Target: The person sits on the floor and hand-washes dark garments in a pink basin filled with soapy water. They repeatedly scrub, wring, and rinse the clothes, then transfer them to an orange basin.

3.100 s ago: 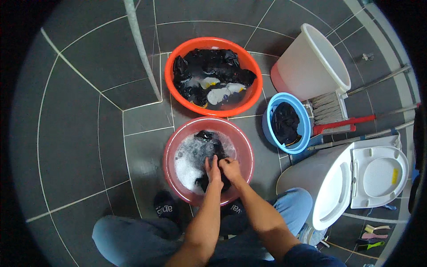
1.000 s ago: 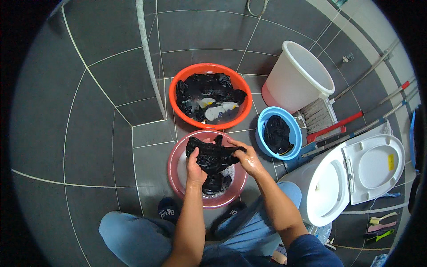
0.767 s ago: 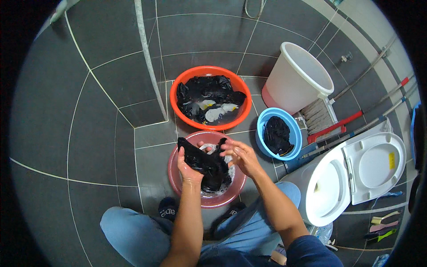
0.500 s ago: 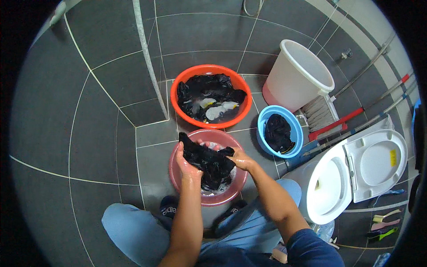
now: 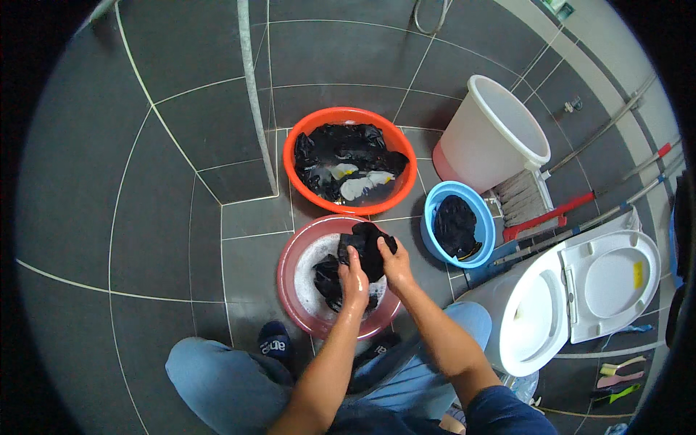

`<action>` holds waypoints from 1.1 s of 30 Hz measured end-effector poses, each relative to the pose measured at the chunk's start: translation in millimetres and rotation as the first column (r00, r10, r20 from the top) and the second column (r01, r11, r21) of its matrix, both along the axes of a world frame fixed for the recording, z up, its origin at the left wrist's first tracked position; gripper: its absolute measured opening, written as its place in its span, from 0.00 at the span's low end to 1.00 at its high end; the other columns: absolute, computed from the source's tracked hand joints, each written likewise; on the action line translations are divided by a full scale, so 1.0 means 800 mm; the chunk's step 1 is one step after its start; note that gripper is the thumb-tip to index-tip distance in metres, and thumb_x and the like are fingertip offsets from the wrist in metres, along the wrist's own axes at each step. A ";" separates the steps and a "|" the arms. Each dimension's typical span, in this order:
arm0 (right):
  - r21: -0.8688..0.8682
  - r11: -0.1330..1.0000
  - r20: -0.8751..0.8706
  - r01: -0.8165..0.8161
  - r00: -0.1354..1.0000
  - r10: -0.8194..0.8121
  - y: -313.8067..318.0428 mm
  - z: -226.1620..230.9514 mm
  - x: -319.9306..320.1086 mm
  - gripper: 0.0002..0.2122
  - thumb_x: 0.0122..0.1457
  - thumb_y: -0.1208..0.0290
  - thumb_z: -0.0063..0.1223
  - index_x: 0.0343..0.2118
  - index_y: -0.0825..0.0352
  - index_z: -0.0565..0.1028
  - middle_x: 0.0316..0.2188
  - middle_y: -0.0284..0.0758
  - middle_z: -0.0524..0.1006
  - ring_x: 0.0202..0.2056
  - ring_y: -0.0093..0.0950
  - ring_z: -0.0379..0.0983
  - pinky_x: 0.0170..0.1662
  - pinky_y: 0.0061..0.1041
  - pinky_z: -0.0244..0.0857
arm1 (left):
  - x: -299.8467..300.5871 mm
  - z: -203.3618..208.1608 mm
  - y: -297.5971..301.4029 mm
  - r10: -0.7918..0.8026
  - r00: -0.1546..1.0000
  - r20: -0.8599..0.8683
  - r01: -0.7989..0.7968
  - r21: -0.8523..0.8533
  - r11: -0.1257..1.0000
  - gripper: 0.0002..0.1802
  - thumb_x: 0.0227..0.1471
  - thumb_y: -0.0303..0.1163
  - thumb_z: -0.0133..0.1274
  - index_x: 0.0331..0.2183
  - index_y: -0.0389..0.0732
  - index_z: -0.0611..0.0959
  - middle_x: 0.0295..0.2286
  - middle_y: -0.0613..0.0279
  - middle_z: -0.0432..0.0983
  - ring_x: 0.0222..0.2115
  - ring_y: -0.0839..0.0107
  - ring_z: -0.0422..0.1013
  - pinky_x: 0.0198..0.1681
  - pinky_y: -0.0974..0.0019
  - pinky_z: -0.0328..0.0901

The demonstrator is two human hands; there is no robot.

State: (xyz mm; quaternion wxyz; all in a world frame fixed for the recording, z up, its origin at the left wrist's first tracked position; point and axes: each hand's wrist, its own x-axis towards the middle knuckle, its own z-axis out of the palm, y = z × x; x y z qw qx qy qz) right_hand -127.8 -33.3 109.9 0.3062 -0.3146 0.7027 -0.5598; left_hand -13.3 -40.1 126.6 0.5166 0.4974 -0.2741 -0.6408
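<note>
A wet black garment (image 5: 369, 250) is bunched between my two hands, above the pink basin (image 5: 287, 275). My left hand (image 5: 354, 281) grips its lower left side, with the thumb up against the cloth. On its right side my right hand (image 5: 396, 264) has its fingers closed round the fabric. Part of the black cloth hangs down to the left into white, sudsy water (image 5: 307, 264) in the basin. Whether that hanging part belongs to the same garment, I cannot tell.
Behind stands an orange-red basin (image 5: 293, 175) with black clothes and white pieces in water. To the right are a light blue basin (image 5: 426, 230) holding dark cloth, a tall white bucket (image 5: 482, 138), a broom (image 5: 523, 197) and a toilet (image 5: 533, 319). Slippers (image 5: 274, 339) show below.
Both hands have drawn closer together, the left one moving right. The black garment, stretched out before, is now bunched up, and more cloth and suds show on the basin's left.
</note>
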 end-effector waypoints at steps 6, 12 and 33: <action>0.126 0.967 0.298 -0.219 0.938 0.174 0.012 0.110 0.044 0.13 0.55 0.67 0.63 0.35 0.72 0.78 0.30 0.33 0.79 0.30 0.24 0.76 0.35 0.26 0.70 | 0.079 -0.067 -0.043 0.253 0.685 -0.683 0.011 0.357 0.934 0.46 0.50 0.56 0.60 0.63 0.52 0.59 0.57 0.55 0.64 0.53 0.56 0.67 0.55 0.47 0.65; 0.198 0.926 -0.520 -0.321 0.766 0.377 0.034 0.063 0.151 0.14 0.51 0.62 0.65 0.27 0.69 0.75 0.23 0.53 0.75 0.27 0.48 0.77 0.30 0.39 0.70 | 0.055 -0.117 -0.010 0.105 0.787 -0.608 0.060 0.245 0.968 0.33 0.56 0.38 0.58 0.58 0.50 0.60 0.48 0.60 0.66 0.48 0.62 0.67 0.53 0.50 0.65; 0.577 0.806 -0.192 0.132 0.981 -0.022 -0.002 -0.112 -0.055 0.21 0.55 0.58 0.56 0.35 0.77 0.77 0.32 0.44 0.81 0.30 0.43 0.78 0.33 0.42 0.70 | 0.034 -0.121 -0.016 0.026 0.790 -0.612 0.352 0.488 0.799 0.18 0.50 0.46 0.62 0.38 0.45 0.81 0.35 0.64 0.77 0.37 0.63 0.75 0.42 0.54 0.72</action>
